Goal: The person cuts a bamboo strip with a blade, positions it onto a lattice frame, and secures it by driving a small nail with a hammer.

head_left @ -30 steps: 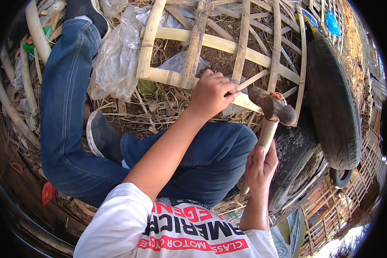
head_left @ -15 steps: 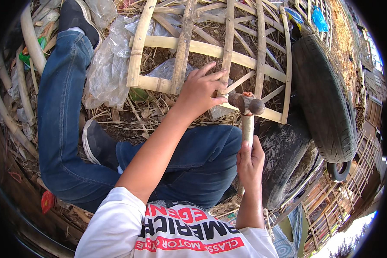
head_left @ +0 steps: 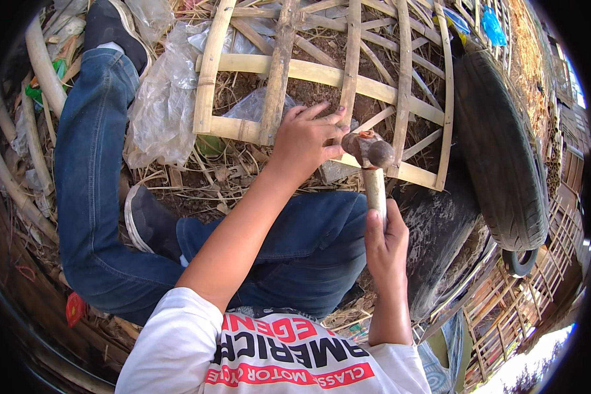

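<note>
A bamboo lattice (head_left: 295, 69) of split slats lies over the ground in front of me. My left hand (head_left: 306, 140) is at its near edge, thumb and fingertips drawn together against the lower end of an upright slat (head_left: 349, 72). Whatever small thing those fingertips may pinch is hidden by the hammer head. My right hand (head_left: 387, 243) grips the pale handle of a hammer (head_left: 375, 187). Its dark, rounded head is right beside my left fingertips, over the crossing with the near crosspiece (head_left: 417, 175).
Old tyres (head_left: 502, 157) stand to the right of the lattice. Crumpled clear plastic (head_left: 161, 105) and dry straw lie left of it. My bent legs (head_left: 98, 190) take up the near left, and curved poles (head_left: 44, 65) lie beyond them. More lattice panels (head_left: 515, 295) are at the lower right.
The hammer head has shifted slightly left and up, closer to my left fingertips, its handle tilting. My left hand stays at the same slat end. The view has shifted a little.
</note>
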The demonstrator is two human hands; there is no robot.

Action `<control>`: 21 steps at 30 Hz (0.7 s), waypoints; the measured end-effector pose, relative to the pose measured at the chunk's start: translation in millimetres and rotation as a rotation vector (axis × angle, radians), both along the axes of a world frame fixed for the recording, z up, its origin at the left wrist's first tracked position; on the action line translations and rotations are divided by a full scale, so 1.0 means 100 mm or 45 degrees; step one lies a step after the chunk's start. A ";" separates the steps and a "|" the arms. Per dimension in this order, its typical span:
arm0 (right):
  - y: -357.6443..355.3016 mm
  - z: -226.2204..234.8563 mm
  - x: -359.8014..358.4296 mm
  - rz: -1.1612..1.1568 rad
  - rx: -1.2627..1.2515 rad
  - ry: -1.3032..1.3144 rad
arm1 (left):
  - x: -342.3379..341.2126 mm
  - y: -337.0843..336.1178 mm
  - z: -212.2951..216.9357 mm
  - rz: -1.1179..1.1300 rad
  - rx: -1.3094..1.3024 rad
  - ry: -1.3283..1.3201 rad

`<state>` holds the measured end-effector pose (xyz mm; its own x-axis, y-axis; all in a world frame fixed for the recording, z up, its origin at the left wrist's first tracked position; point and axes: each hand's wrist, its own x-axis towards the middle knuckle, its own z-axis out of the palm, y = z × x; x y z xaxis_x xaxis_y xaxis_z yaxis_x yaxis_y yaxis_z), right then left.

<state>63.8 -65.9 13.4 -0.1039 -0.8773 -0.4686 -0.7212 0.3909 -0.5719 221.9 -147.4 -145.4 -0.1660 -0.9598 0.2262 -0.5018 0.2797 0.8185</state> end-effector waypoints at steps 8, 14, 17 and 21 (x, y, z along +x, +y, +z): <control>-0.03 -0.05 0.02 0.022 0.068 0.051 | -0.01 -0.02 -0.03 0.043 -0.023 -0.025; 0.14 0.11 0.02 -0.162 -0.140 -0.182 | -0.04 -0.01 0.03 0.027 -0.021 0.065; 0.10 -0.27 -0.09 -0.040 -0.011 -0.097 | 0.01 0.04 -0.02 0.021 0.009 0.005; 0.19 0.06 0.00 -0.261 -0.158 -0.320 | -0.04 -0.02 0.01 0.020 0.007 0.054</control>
